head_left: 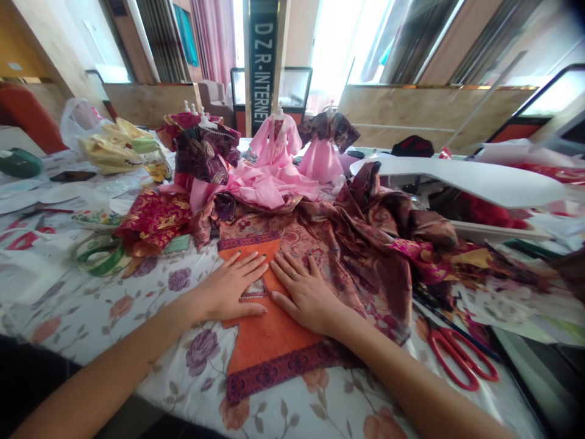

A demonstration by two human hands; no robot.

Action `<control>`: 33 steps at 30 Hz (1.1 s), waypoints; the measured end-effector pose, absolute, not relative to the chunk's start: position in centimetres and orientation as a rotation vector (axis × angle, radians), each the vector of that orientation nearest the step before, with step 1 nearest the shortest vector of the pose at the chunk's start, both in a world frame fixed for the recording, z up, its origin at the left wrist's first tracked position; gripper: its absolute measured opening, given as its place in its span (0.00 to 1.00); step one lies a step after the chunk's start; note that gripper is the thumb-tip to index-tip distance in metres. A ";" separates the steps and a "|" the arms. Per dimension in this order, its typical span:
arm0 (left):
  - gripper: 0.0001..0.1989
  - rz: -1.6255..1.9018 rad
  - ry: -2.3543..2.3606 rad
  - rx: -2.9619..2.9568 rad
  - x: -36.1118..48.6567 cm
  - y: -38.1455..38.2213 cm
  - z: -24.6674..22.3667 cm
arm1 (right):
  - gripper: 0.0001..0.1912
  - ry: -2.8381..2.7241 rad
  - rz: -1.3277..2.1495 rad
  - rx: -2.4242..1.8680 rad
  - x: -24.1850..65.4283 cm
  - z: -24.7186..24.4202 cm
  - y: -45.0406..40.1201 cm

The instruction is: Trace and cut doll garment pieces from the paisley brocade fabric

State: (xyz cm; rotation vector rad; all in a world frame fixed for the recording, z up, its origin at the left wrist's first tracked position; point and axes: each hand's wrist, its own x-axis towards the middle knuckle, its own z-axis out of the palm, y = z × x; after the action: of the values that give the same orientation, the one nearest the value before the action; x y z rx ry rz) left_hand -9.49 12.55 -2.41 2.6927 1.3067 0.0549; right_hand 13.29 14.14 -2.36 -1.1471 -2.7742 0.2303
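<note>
Generally, the flower-printed tablecloth [201,350] serves as the work surface, filling the lower frame and reaching back to the dressed miniature forms at upper centre. The brocade cloth [365,256] lies rumpled from centre to right of centre, apparently bunched away from the flat work. The orange fabric piece [269,335] is laid out at lower centre, its patterned hem band toward the bottom of the frame; the layout presumably exposes its full shape. The left hand [235,286] and the right hand [301,286] rest palm down on it, fingers extended and slightly spread, pinching nothing; the flat contact probably keeps the fabric smooth. Regarding edges, the piece's left side is stepped and borders bare tablecloth, which gives the left hand open room toward lower left. On the right, brocade adjoins the piece and limits free space. The red-handled scissors [457,352] lie at lower right, apart from the right hand. The green tape roll [107,266] sits left of centre, well apart from the left hand. Between the hands, the bead-edged opening [253,297] remains uncovered.
</note>
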 end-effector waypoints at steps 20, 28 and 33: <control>0.42 0.002 1.242 2.733 -10.6 14.4 -2.2 | 0.37 -2.736 0.177 -1.283 13.3 -3.1 14.1; 0.29 0.024 1.325 2.677 -10.4 15.0 -2.0 | 0.37 -2.733 0.158 -1.291 13.1 -3.4 14.1; 0.31 -0.013 1.316 2.703 -10.3 15.4 -2.4 | 0.38 -2.743 0.144 -1.299 13.1 -3.5 14.2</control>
State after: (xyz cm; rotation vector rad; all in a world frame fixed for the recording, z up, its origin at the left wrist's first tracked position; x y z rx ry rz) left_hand -10.33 15.42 -2.39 2.7034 1.3161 -0.0129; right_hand 13.12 14.22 -3.54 -1.2987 -2.7433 0.1443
